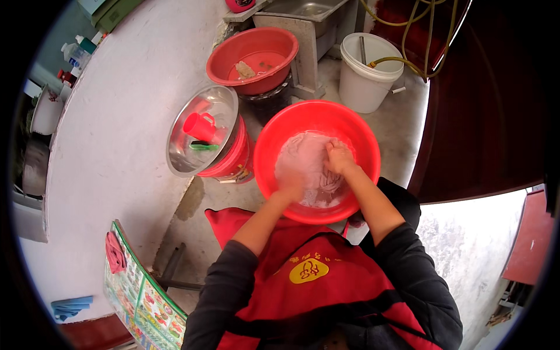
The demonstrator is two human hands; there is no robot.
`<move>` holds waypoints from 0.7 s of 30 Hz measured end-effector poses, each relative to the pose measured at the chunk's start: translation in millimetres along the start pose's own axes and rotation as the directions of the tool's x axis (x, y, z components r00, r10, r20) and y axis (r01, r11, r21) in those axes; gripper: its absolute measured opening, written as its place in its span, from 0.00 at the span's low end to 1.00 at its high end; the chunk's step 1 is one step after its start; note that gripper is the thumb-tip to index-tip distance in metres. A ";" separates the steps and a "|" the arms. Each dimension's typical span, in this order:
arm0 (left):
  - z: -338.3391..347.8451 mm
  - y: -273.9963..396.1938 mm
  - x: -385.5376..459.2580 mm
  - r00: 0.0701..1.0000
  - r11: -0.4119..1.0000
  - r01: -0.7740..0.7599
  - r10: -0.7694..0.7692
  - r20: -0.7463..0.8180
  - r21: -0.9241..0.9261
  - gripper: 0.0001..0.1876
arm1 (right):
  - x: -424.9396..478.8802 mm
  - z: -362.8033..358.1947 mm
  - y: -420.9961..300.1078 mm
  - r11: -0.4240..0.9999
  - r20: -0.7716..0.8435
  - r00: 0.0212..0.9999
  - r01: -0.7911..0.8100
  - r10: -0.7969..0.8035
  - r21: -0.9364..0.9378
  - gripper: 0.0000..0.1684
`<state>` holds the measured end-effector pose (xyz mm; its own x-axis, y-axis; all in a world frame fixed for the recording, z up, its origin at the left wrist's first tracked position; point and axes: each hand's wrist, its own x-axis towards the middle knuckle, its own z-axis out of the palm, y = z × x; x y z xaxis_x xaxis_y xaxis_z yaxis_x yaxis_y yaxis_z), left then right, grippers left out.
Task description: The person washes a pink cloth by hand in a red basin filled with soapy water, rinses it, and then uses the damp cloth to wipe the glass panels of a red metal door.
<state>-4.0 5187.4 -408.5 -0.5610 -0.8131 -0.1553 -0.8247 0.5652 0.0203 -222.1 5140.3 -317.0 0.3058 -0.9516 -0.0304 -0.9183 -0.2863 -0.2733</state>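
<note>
A bright red plastic basin [369, 153] stands before me, holding soapy water and a pale wet cloth [302, 151]. My right hand [339, 156] is in the basin at the right, its curled fingers pressed on bunched cloth. On the left side of the basin, my left hand [291, 181] is blurred at the cloth, so its fingers and any grip are unclear. White suds [321, 201] lie along the near side of the water. Below the rim, a red apron [262, 271] with a yellow emblem covers my lap.
To the left, a steel basin [179, 151] holding a pink mug [199, 126] and a green-handled brush [203, 147] rests on a red bucket [232, 162]. Behind stand a dull red basin [218, 65] and a white bucket [361, 89] with a yellow hose [393, 59]. A folding table [144, 297] leans lower left.
</note>
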 end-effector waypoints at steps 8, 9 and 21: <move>-110.6 0.0 -4.5 0.884 0.956 0.287 -0.243 0.399 -0.053 0.20 | -36.6 27.8 -71.5 0.930 0.445 0.858 0.346 -0.258 -0.128 0.43; -94.7 -6.9 -3.7 0.892 0.957 0.285 -0.246 0.379 -0.049 0.19 | -37.7 38.3 -68.1 0.943 0.488 0.846 0.309 -0.214 -0.123 0.43; -97.9 45.0 25.8 0.926 -0.843 0.163 -0.049 0.375 -0.512 0.28 | -17.1 -81.4 -93.6 0.557 -0.006 1.000 0.004 0.001 0.830 0.19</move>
<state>-62.6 5178.2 -314.9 -0.4518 -0.7282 -0.5153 0.5678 -0.6803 0.4635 -161.8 5174.3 -212.6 0.3037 -0.9524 -0.0250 -0.3018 -0.0713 -0.9507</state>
